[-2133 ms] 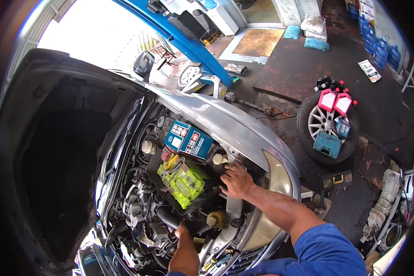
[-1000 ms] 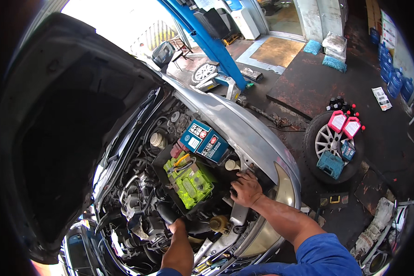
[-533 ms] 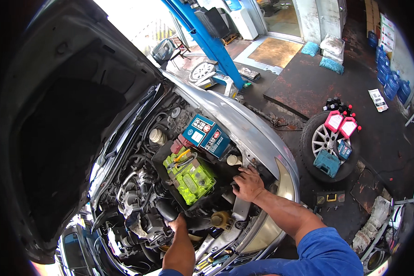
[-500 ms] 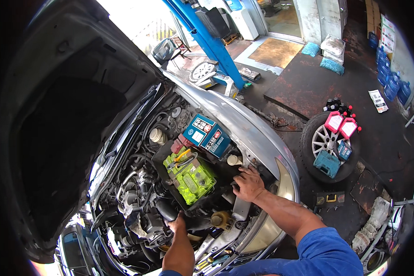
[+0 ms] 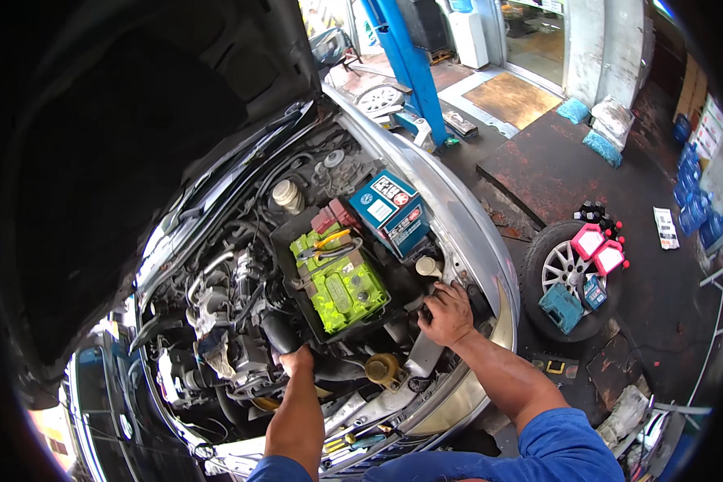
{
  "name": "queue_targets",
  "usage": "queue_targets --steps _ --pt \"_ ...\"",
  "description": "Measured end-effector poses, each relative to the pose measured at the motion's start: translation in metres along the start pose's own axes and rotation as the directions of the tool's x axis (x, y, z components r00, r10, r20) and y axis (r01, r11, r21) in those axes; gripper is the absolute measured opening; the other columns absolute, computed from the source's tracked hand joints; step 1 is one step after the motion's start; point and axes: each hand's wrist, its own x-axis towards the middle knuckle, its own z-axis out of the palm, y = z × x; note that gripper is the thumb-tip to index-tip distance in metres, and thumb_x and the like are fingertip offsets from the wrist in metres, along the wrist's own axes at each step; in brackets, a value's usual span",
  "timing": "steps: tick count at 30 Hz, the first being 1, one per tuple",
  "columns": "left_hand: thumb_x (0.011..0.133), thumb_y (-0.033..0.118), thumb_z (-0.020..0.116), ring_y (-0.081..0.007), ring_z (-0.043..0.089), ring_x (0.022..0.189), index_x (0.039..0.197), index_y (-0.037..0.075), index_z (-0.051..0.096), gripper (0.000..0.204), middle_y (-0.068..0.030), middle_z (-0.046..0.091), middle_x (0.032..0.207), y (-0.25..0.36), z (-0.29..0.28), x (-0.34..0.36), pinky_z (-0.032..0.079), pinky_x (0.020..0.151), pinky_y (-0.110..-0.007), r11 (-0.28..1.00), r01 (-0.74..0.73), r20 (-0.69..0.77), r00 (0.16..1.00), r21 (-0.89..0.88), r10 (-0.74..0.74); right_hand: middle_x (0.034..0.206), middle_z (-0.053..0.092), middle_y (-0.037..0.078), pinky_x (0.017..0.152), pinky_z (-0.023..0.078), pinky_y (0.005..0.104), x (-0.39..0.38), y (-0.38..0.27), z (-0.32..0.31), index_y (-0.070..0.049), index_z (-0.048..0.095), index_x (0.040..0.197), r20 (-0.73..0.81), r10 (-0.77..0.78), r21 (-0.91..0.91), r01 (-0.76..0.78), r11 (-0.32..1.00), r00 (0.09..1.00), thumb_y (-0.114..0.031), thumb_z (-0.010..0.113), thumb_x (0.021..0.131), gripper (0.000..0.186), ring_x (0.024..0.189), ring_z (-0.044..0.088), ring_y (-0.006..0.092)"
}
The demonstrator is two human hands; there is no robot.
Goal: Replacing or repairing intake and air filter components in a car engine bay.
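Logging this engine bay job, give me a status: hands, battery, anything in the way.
Left hand on black hose beside green battery. Right hand gripping bay edge. Pliers lying on battery top.

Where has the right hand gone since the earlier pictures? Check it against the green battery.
No real move. The right hand rests just right of the green battery, by the front edge of the engine bay, as before; only the camera shifted.

Both forearms reach forward from the lower edge. The left hand (image 5: 296, 361) is curled, its fingers tucked downward out of sight. The right hand (image 5: 446, 315) lies knuckles-up, fingers (image 5: 434, 299) bent and gripping.
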Motion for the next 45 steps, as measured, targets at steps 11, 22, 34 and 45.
queue_targets --steps 11,22,34,45 --pt "0.068 0.046 0.081 -0.0417 0.058 0.118 0.133 -0.006 0.041 0.092 -0.0281 0.059 0.125 0.009 -0.010 -0.036 0.046 0.101 -0.043 0.990 -0.077 0.077 0.993 -0.122 0.087 0.094 0.066 0.015 0.096 0.042 0.0513 0.021 0.005 0.002 -0.008 0.067 0.090 -0.076 -0.076 -0.065 0.071 0.995 0.994 -0.022 0.076 0.068 0.028 0.108 0.058 0.0348" --pt "0.065 0.044 0.089 -0.0351 0.060 0.115 0.131 -0.008 0.039 0.098 -0.0271 0.059 0.124 -0.053 -0.004 -0.006 0.047 0.098 -0.040 0.801 -0.235 0.177 0.905 -0.551 0.387 0.111 0.067 0.018 0.096 0.043 0.0486 0.010 0.003 0.010 -0.007 0.069 0.095 -0.001 -0.087 -0.121 0.086 0.989 0.996 -0.022 0.076 0.069 0.031 0.108 0.060 0.0354" --pt "0.066 0.040 0.083 -0.0445 0.059 0.114 0.133 -0.005 0.032 0.095 -0.0298 0.059 0.122 -0.006 0.002 -0.041 0.046 0.100 -0.046 0.971 -0.055 0.009 0.998 -0.232 0.059 0.099 0.070 0.013 0.094 0.045 0.0454 0.017 -0.001 0.008 -0.007 0.070 0.092 0.012 -0.138 -0.219 0.137 0.966 0.990 -0.025 0.078 0.070 0.029 0.108 0.062 0.0331" --pt "0.063 0.035 0.087 -0.0381 0.061 0.114 0.133 -0.007 0.040 0.095 -0.0266 0.061 0.122 -0.021 0.011 -0.024 0.046 0.101 -0.041 0.929 -0.047 0.075 0.994 -0.366 0.080 0.099 0.070 0.015 0.091 0.047 0.0453 0.012 0.003 0.014 -0.009 0.071 0.093 0.019 -0.115 -0.239 0.116 0.964 0.993 -0.027 0.078 0.070 0.030 0.107 0.063 0.0337"
